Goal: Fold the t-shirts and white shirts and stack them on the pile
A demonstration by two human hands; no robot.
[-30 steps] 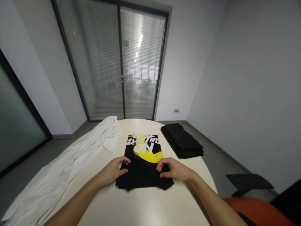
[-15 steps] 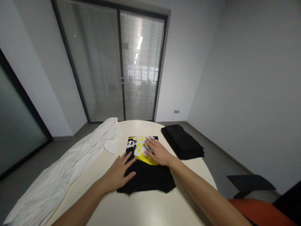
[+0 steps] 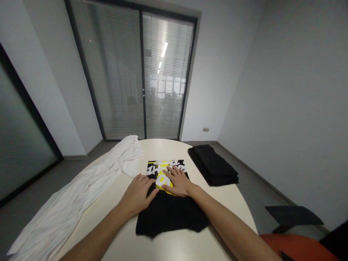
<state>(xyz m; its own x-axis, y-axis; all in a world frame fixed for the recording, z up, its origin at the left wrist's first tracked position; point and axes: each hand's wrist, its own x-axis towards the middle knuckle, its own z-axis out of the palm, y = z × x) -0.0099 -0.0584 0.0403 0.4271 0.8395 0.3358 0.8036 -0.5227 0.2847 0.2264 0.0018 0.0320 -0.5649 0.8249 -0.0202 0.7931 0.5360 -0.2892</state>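
Note:
A black T-shirt (image 3: 170, 214) with a yellow and white print lies folded into a narrow shape on the table in front of me. My left hand (image 3: 140, 192) rests at its left edge, fingers partly bent over the cloth and thumb pointing right. On the printed part lies my right hand (image 3: 178, 181), flat with the fingers spread. Part of the print is covered by this hand. Neither hand lifts the cloth.
A pale round table (image 3: 163, 146) carries everything. White crumpled cloth (image 3: 89, 185) trails along its left side and over the edge. Folded black garments (image 3: 213, 165) are stacked at right. An orange chair seat (image 3: 293, 248) stands at lower right.
The T-shirt sits slightly nearer to me. My right hand has moved down and left over the print; my left hand's fingers have drawn in from their wider spread.

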